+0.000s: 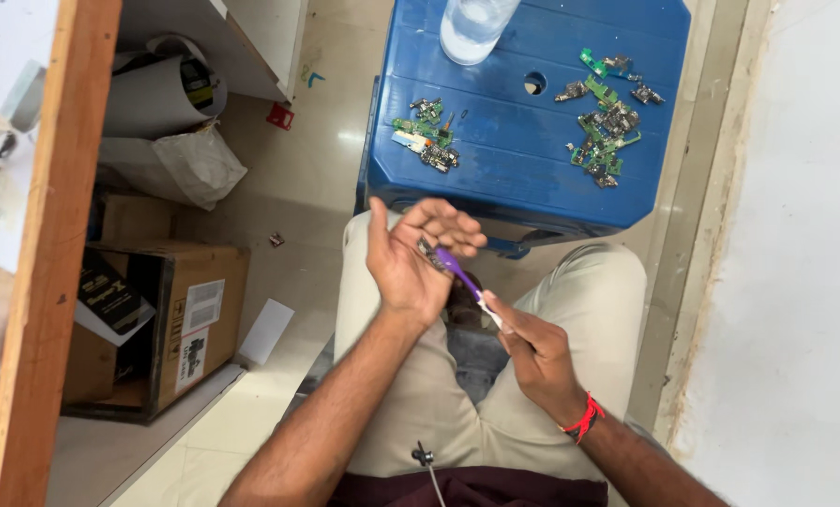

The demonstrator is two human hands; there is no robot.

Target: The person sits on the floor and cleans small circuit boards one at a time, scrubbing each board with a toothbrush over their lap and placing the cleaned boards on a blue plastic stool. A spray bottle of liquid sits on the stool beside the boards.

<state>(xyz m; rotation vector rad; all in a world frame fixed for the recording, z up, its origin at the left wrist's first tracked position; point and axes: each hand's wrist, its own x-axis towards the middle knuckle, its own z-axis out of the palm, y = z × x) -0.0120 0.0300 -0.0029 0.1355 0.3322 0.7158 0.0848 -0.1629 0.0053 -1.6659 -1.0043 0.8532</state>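
Purple toothbrush (458,270) is pinched in the fingers of the right hand (533,352), its head touching a small circuit piece (428,250). The left hand (415,258) cups this piece with fingers curled around it — seemingly to steady it over the lap. More green boards (606,122) lie sorted in two groups on the blue stool (523,178), beside a clear bottle (472,28).

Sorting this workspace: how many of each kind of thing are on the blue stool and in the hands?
Heaps of circuit boards: 2, left and right
Clear bottle: 1
Purple brush: 1
Small part in left hand: 1
Total: 5
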